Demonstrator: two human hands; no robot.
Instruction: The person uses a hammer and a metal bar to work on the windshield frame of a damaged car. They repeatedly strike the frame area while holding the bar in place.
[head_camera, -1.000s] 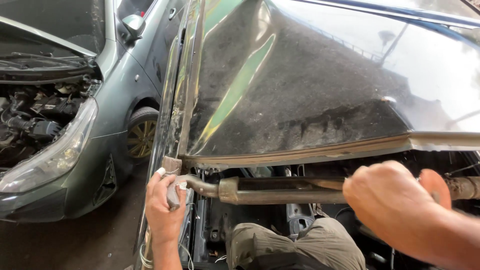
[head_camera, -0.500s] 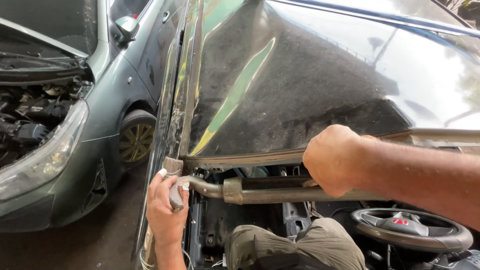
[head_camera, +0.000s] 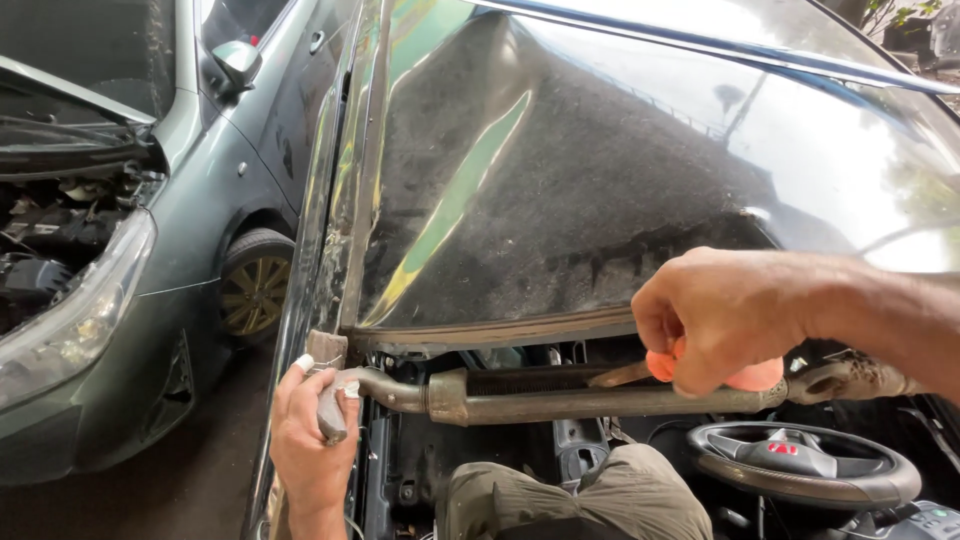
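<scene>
My left hand (head_camera: 312, 440) is closed around the left end of a rusty metal pipe (head_camera: 560, 402), close to the car's door pillar. The pipe lies horizontally just under the lower edge of a dusty windshield (head_camera: 600, 170). My right hand (head_camera: 720, 315) is closed on an orange-handled tool (head_camera: 752, 377), pressed at the windshield's bottom edge above the pipe. The tool's thin metal blade (head_camera: 618, 375) points left along the edge.
A steering wheel (head_camera: 800, 470) sits below my right hand. A knee in olive trousers (head_camera: 590, 500) is at the bottom centre. A grey car (head_camera: 130, 260) with its bonnet raised is parked close on the left, with a narrow strip of ground between.
My right hand rose from the pipe's right end to the windshield's lower edge, moving left; the orange tool handle now shows. My left hand stayed on the pipe's end.
</scene>
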